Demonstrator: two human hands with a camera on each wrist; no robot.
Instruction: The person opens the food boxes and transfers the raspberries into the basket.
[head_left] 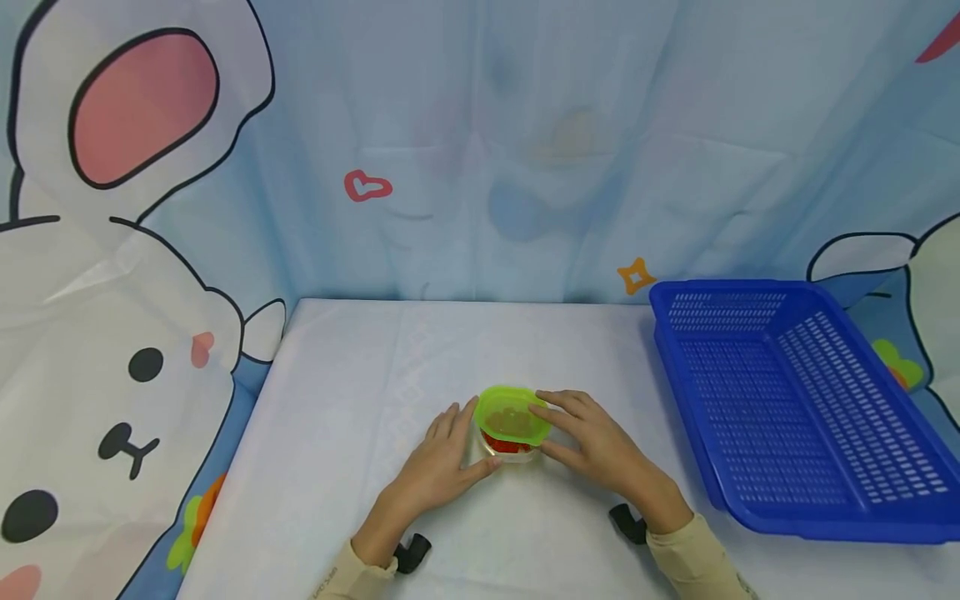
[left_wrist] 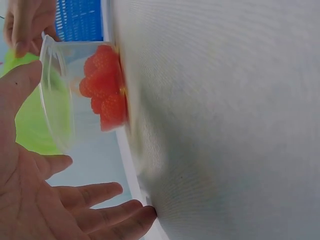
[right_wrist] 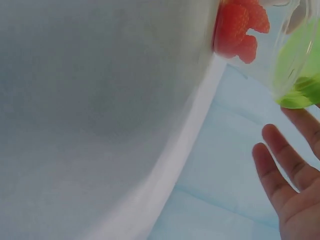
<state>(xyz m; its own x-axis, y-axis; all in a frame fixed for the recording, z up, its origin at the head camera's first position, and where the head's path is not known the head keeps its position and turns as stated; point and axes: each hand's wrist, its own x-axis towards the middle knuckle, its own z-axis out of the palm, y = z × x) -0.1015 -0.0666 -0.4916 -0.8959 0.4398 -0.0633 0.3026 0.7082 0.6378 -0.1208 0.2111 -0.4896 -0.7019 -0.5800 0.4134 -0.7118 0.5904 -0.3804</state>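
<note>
A clear plastic cup [left_wrist: 82, 120] stands on the white table with red raspberry-like pieces [left_wrist: 105, 85] in its bottom. A green lid [head_left: 513, 415] lies tilted over its mouth, leaving the near side uncovered. My left hand [head_left: 442, 467] is spread along the cup's left side. Its thumb tip is right at the rim, the index fingertip by the lid's left edge, the other fingers extended. From the right, my right hand [head_left: 592, 442] pinches the lid's edge between thumb and fingers. Its outer fingers [right_wrist: 280, 150] stretch loosely past the lid in the right wrist view.
A large blue plastic basket [head_left: 705, 450] stands at the table's right side. The white-covered table [head_left: 360, 375] ends at a light blue curtain [head_left: 450, 233] printed with cartoon figures. Black straps [head_left: 411, 553] show at both wrists.
</note>
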